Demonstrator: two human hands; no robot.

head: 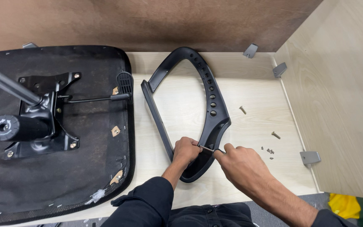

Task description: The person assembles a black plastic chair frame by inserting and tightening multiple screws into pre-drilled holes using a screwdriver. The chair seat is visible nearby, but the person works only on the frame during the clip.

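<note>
Black plastic armrest point(190, 109) lies long-axis away from hands; its near end is gripped by closed left hand point(185, 151); hex key point(208, 149) is pinched by right hand point(238, 162), shaft crosswise.

Bright, even overhead light, soft shadows fell under the black armrest frame point(190, 109), faint sheen lay on the metal gas cylinder point(7, 86), focus was sharp, edges slightly bowed

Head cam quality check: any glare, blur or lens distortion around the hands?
Head view: even, soft light with faint shadows; both hands, left hand and right hand, sharp on the black plastic chair armrest; mild sheen on the black gas cylinder; wide-angle bowing along the pale wooden tabletop edges.
</note>
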